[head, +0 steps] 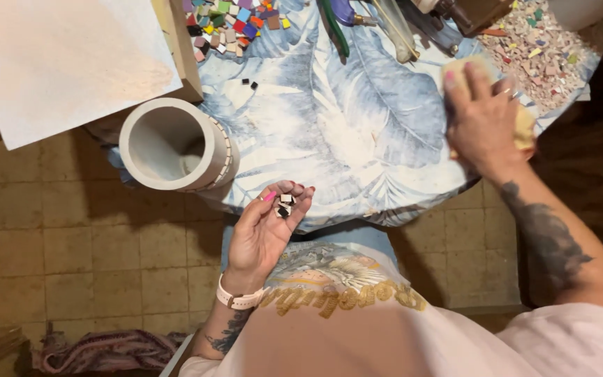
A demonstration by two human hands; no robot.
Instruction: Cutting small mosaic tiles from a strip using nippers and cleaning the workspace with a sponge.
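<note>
My left hand [266, 227] is palm up below the table edge, cupping a few small black and white mosaic tiles [284, 205] on its fingers. My right hand [483, 119] presses a yellow sponge [525, 126] flat on the leaf-patterned blue and white tablecloth [343, 119] at the right. A white cylindrical pot [172, 143] lies on its side at the table's left edge, with a row of small tiles around its rim.
A heap of coloured mosaic tiles [228, 24] sits at the top, two black tiles [249, 84] lie loose below it. Broken tile chips [535, 52] cover the top right. Tools [385, 24] lie at the top. A white sheet [64, 59] lies on the left. Tiled floor [57, 237] lies below.
</note>
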